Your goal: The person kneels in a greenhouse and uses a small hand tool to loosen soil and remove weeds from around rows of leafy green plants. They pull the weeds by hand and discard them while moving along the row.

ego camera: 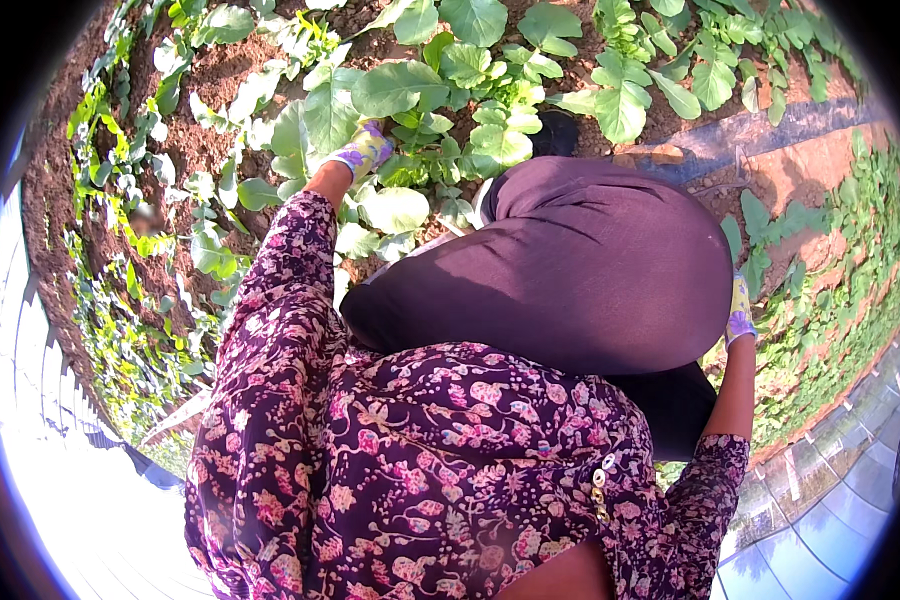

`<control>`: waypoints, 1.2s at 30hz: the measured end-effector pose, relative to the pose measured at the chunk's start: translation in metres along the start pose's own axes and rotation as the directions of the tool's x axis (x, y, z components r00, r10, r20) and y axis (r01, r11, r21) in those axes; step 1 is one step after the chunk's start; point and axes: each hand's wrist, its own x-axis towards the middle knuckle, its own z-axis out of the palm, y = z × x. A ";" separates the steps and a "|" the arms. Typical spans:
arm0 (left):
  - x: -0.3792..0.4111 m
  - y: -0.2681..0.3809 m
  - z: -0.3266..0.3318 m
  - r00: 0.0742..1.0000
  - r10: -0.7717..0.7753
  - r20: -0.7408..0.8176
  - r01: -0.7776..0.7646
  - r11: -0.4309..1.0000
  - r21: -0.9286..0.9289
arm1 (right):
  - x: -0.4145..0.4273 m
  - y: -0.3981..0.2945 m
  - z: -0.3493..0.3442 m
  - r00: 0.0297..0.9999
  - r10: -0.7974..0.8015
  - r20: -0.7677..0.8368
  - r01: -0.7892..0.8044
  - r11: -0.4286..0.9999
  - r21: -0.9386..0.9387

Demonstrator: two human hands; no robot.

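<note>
My left hand (365,151), in a yellow glove with purple flowers, reaches down among broad-leaved green plants (401,88). Its fingertips are hidden by the leaves, so any grip there cannot be made out. At the far side of my bent leg (555,262), in dark trousers, my right hand (740,311) wears a matching glove. The leg covers part of that hand, and its fingers are mostly out of sight. Lobed leaves (769,225) grow just beyond it.
Brown soil (195,139) shows between the plants on the left. A dark shoe (555,135) stands among the leaves. A strip of dark plastic sheet (787,124) runs along the ground at right, beside low green growth (832,337). Framed panels (832,517) curve along the lower right.
</note>
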 end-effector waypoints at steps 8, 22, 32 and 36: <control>0.005 0.012 -0.022 0.972 0.109 0.209 -0.088 0.990 -0.107 | 0.030 0.058 0.022 0.995 -0.103 -0.002 0.103 0.994 -0.029; -0.074 0.184 -0.074 0.991 0.119 0.064 -0.036 0.691 -0.722 | 0.064 -0.083 0.053 0.883 -0.410 0.228 0.093 0.630 0.771; -0.039 0.205 -0.076 0.975 0.203 0.085 0.001 0.382 -0.924 | 0.101 -0.137 0.128 0.841 -0.420 0.341 -0.074 0.536 0.841; -0.028 0.211 -0.105 0.962 0.265 0.073 -0.080 0.524 -0.848 | 0.104 -0.139 0.132 0.846 -0.404 0.349 -0.082 0.548 0.833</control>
